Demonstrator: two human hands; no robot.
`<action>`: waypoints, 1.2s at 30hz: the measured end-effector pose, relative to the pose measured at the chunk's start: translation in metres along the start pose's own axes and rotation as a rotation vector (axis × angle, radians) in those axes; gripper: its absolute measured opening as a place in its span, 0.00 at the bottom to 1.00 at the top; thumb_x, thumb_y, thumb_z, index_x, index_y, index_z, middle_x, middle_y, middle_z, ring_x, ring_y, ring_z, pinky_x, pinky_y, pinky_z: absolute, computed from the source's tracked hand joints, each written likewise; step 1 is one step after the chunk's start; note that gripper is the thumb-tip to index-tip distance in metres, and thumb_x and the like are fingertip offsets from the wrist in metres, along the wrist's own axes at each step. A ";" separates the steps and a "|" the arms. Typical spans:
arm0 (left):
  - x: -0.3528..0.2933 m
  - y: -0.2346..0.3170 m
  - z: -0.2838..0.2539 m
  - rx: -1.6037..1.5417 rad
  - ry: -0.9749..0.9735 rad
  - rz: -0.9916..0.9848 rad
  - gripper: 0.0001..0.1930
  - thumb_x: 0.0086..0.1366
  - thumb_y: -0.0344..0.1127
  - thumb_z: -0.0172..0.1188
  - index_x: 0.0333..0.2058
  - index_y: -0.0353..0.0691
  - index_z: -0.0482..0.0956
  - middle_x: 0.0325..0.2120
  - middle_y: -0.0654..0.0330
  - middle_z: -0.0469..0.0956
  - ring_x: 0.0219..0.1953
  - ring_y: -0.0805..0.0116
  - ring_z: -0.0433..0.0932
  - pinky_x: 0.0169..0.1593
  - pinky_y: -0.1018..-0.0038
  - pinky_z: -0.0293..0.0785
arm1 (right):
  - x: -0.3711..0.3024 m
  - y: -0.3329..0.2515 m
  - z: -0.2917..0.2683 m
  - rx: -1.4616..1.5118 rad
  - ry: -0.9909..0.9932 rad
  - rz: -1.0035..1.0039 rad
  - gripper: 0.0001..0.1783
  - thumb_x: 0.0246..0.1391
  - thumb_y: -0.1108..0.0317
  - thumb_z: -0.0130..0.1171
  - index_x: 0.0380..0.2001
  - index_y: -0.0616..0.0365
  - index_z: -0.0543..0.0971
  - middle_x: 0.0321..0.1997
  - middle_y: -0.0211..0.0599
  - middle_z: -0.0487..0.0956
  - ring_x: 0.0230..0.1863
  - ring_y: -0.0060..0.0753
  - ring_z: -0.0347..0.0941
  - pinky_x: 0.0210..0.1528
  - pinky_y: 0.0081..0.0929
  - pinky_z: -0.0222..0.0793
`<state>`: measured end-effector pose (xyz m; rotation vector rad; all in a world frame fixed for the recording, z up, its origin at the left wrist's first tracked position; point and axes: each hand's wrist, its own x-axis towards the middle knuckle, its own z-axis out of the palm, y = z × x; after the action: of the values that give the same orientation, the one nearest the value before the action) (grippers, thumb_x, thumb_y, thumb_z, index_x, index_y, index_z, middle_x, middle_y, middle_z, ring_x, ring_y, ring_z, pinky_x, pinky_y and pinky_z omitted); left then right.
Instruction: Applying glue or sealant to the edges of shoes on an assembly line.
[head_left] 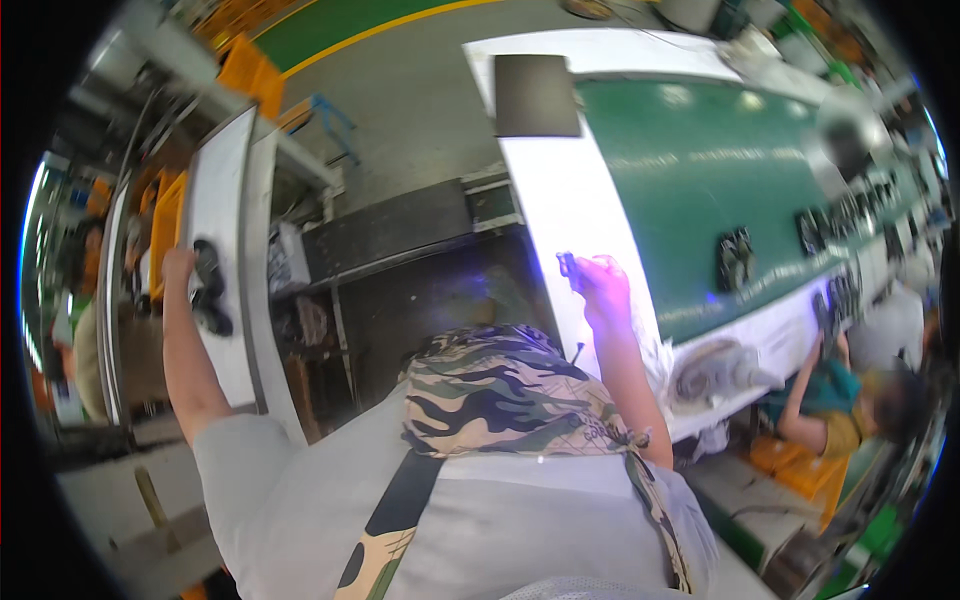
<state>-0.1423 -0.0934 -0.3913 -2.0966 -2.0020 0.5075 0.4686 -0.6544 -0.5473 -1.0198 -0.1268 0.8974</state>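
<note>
My left hand (178,265) is closed at the edge of an orange crate (168,228), its fingers partly hidden. Beside it, dark shoe-like pieces (210,283) lie on a narrow white tabletop (222,190). Over the white border of the worktable (545,190), my right hand (606,288) pinches a small dark object (568,268). Violet light tints the hand and the object, whose kind I cannot make out.
A green conveyor belt (680,190) carries several dark shoe-like pieces (735,258). A flat dark square (537,96) lies on the table's far left corner. At right sits a co-worker (815,405) near a bulky, plastic-wrapped object (715,375). A dark low bench (390,228) spans the gap ahead.
</note>
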 end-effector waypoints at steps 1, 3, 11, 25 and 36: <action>-0.004 0.020 0.002 -0.183 0.123 -0.098 0.27 0.56 0.50 0.62 0.52 0.40 0.78 0.45 0.42 0.80 0.50 0.42 0.78 0.54 0.56 0.74 | -0.003 -0.002 -0.009 0.006 0.029 0.015 0.11 0.53 0.74 0.63 0.31 0.56 0.69 0.30 0.43 0.81 0.27 0.32 0.78 0.29 0.27 0.71; -0.017 0.077 0.001 -0.355 0.352 -0.060 0.30 0.55 0.49 0.64 0.53 0.38 0.77 0.49 0.42 0.78 0.54 0.45 0.76 0.57 0.57 0.71 | -0.014 -0.004 -0.029 0.002 0.105 0.024 0.11 0.54 0.74 0.62 0.32 0.55 0.68 0.30 0.45 0.82 0.28 0.34 0.79 0.31 0.28 0.74; -0.136 0.436 0.027 -0.946 -0.045 0.643 0.25 0.53 0.44 0.70 0.45 0.32 0.82 0.40 0.50 0.84 0.43 0.60 0.82 0.49 0.67 0.76 | -0.081 -0.012 -0.110 0.187 0.352 -0.055 0.11 0.56 0.67 0.65 0.31 0.52 0.71 0.29 0.32 0.80 0.27 0.22 0.74 0.29 0.22 0.66; -0.455 0.834 0.024 -0.573 -0.987 1.210 0.27 0.60 0.55 0.65 0.42 0.32 0.80 0.31 0.54 0.81 0.29 0.64 0.82 0.31 0.71 0.78 | -0.243 0.001 -0.204 0.503 0.947 -0.409 0.09 0.57 0.72 0.62 0.40 0.57 0.74 0.35 0.32 0.79 0.34 0.28 0.77 0.37 0.29 0.75; -0.596 1.032 -0.018 -0.616 -1.146 1.050 0.43 0.53 0.64 0.68 0.58 0.37 0.70 0.49 0.45 0.76 0.39 0.51 0.81 0.39 0.61 0.77 | -0.257 0.053 -0.180 0.678 1.308 -0.469 0.06 0.56 0.74 0.59 0.37 0.56 0.74 0.34 0.31 0.78 0.33 0.29 0.76 0.34 0.31 0.74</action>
<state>0.8052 -0.7503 -0.6940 -3.7742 -1.1410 1.7398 0.3572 -0.9457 -0.6098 -0.7064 0.9444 -0.2727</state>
